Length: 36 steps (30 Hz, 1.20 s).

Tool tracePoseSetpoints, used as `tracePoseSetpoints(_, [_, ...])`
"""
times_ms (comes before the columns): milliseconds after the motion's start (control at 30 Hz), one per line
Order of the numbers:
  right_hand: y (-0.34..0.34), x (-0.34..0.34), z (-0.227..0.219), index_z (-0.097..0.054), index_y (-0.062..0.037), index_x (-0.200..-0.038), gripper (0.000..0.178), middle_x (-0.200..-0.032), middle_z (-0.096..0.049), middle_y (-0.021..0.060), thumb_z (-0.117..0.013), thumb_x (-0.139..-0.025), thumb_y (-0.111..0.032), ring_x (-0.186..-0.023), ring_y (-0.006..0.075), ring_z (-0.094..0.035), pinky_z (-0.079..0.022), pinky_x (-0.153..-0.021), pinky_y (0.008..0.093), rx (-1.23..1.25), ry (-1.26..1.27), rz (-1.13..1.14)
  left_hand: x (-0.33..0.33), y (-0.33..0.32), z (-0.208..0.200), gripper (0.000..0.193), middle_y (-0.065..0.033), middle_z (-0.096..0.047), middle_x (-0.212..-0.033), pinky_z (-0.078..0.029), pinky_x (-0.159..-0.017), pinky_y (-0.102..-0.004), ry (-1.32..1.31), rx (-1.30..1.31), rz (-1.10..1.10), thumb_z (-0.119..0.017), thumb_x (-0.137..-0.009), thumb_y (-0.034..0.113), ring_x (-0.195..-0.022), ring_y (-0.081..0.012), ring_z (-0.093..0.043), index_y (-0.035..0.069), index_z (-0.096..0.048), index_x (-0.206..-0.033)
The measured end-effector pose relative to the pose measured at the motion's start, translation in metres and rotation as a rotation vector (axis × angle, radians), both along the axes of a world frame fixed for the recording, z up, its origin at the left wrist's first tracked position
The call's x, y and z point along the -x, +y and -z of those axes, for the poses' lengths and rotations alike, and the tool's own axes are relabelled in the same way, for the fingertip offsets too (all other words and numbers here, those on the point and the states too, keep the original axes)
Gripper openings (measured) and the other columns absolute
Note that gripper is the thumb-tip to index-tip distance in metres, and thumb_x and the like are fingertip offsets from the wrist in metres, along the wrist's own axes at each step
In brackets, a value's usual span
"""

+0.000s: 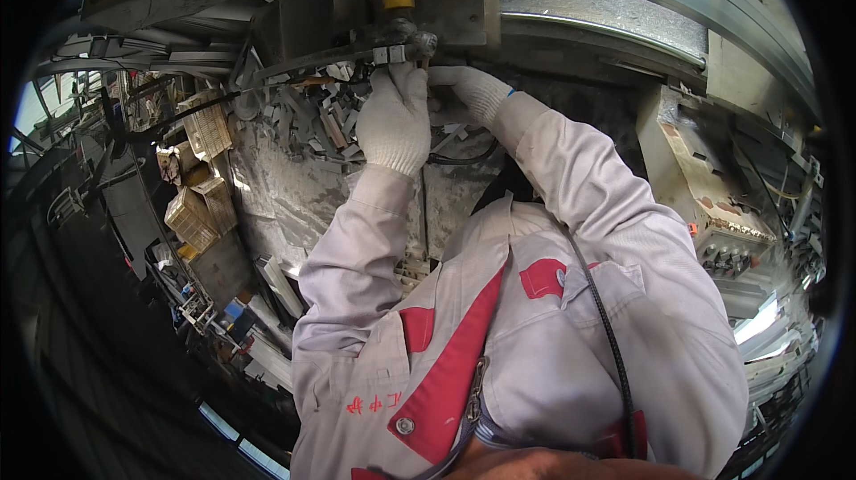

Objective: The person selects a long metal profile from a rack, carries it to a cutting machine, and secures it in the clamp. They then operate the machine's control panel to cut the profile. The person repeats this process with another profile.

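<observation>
What the right hand (476, 90) touches beside the left hand (392, 125) is unclear.

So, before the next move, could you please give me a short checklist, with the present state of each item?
1. Left hand gloved: ok, white knit glove.
2. Right hand gloved: ok, also white.
3. Left hand's grip on the shiny metal piece: cannot tell, contact is unclear.
4. Right hand's fingers fully in sight: not ok, partly hidden.
5. Area left of the left hand free of scrap: not ok, metal offcuts lie there.
</observation>
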State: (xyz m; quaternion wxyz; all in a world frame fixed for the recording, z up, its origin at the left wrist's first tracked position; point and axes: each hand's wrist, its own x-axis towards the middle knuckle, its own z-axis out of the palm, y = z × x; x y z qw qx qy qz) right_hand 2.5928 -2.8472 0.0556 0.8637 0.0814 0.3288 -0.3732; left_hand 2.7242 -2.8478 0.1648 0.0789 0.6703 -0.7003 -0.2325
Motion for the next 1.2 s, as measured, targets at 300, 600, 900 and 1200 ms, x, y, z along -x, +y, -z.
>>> tracePoseSetpoints(300, [-0.001, 0.014, -0.015, -0.074, -0.0083, -0.094, 0.04, -0.079, -0.065, 0.0018, -0.08, -0.1, -0.047, -0.063, 0.0141, -0.06, -0.047, -0.054, 0.0325, 0.209, 0.564, -0.341, 0.001, -0.003, 0.012, 0.058, -0.0371, -0.077, -0.105, -0.057, -0.092, -0.0643, -0.06, -0.026, -0.005, -0.056, -0.115, 0.051, -0.107, -0.0583, -0.072, -0.004, -0.061, -0.134])
tracePoseSetpoints(600, [0.018, -0.002, 0.026, -0.071, -0.0125, -0.103, 0.026, -0.089, -0.062, -0.0028, -0.081, -0.104, -0.036, -0.065, 0.0099, -0.052, -0.043, -0.056, 0.031, 0.139, 0.066, 0.035, 0.002, -0.003, 0.012, 0.057, -0.0372, -0.076, -0.102, -0.058, -0.088, -0.0629, -0.052, -0.034, -0.009, -0.058, -0.114, 0.05, -0.105, -0.0593, -0.072, -0.004, -0.064, -0.131])
tracePoseSetpoints(900, [0.026, 0.03, 0.005, -0.079, -0.0048, -0.129, 0.039, -0.1, -0.078, 0.0036, -0.08, -0.104, -0.035, -0.07, 0.0138, -0.07, -0.057, -0.062, 0.03, 0.078, 0.477, -0.137, -0.026, -0.005, 0.041, 0.071, -0.019, -0.081, -0.113, -0.06, -0.09, -0.0382, 0.617, -0.263, -0.407, -0.056, -0.115, 0.061, -0.104, -0.0328, -0.077, -0.005, -0.069, -0.135])
tracePoseSetpoints(1200, [0.038, 0.057, -0.057, -0.079, -0.0017, -0.13, 0.042, -0.115, -0.083, 0.0141, -0.087, -0.095, -0.022, -0.098, 0.0215, -0.079, -0.062, -0.088, 0.0334, 0.689, 1.459, -0.034, -0.062, -0.024, 0.108, 0.053, -0.0219, -0.077, -0.134, -0.07, -0.082, -0.0529, 1.726, -1.074, -0.597, -0.053, -0.12, 0.045, -0.113, -0.0363, -0.079, 0.002, -0.065, -0.149])
